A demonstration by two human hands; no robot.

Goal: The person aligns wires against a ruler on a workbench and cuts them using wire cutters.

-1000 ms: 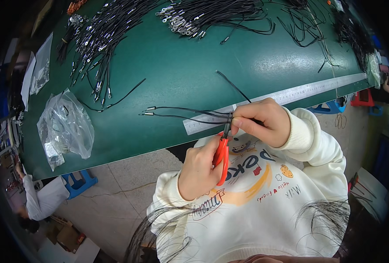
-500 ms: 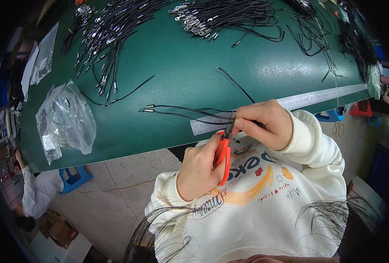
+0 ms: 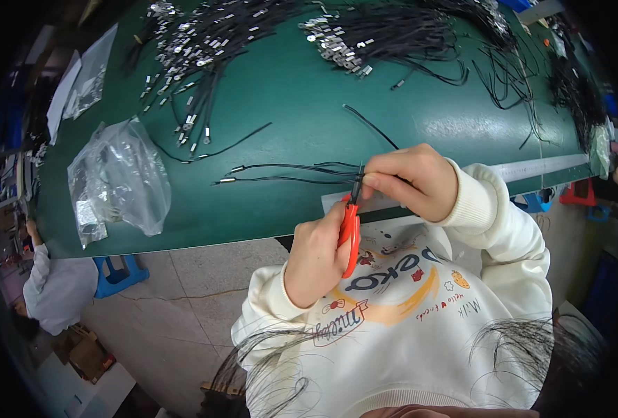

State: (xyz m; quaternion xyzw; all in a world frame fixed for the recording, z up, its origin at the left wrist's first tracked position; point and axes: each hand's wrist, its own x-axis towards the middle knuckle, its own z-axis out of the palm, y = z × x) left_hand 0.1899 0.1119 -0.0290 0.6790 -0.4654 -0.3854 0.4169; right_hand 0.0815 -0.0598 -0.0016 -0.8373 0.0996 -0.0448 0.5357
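Observation:
My left hand (image 3: 312, 261) is closed round the handles of red-handled scissors (image 3: 351, 233), whose dark blades point up at the cords beside my right fingertips. Between thumb and forefinger, my right hand (image 3: 417, 180) pinches several thin black cords (image 3: 288, 166). Two of them stretch left from the pinch to silver metal ends (image 3: 227, 180). Another black cord (image 3: 368, 124) sticks out beyond my right hand toward the far side. Whether the blades have cut into a cord cannot be made out.
A steel ruler (image 3: 542, 168) lies along the near edge of the green table (image 3: 302, 132), partly behind my right arm. A clear plastic bag (image 3: 124, 177) sits at left. Bundles of metal-tipped black cords (image 3: 385, 38) lie at the back. Another person (image 3: 58, 292) is at lower left near a blue stool (image 3: 119, 275).
Both hands have moved slightly up and left over the table, with the scissors and cords. The scissor blades now stand higher beside my right fingertips. The whole view has shifted a little.

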